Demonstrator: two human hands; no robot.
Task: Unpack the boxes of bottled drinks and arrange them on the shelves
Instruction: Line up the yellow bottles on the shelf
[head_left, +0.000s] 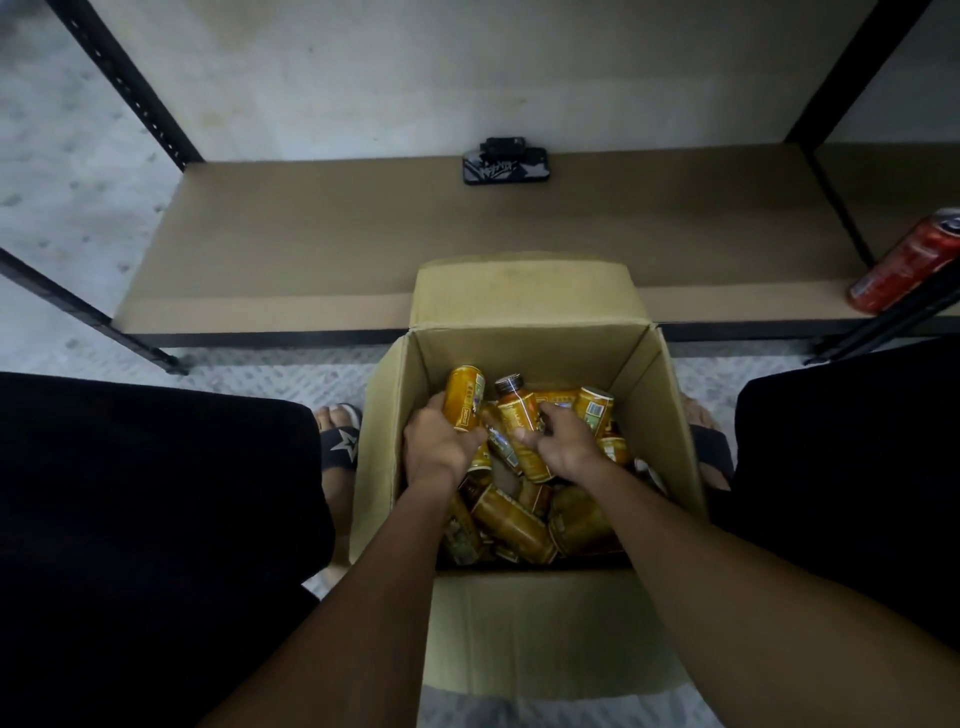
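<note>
An open cardboard box (524, 345) stands on the floor between my knees, holding several yellow-labelled drink bottles in a jumble. My left hand (436, 447) grips one yellow bottle (465, 397) by its lower half, its top pointing away from me. My right hand (563, 441) holds a dark-capped yellow bottle (517, 415) lying near the box's middle. The low brown shelf (311, 249) runs just beyond the box.
A small black device (505, 162) lies at the back of the shelf. A red can (906, 262) stands at the shelf's right end beside a black upright. Black frame posts rise at left and right. My sandalled feet flank the box on the metal floor.
</note>
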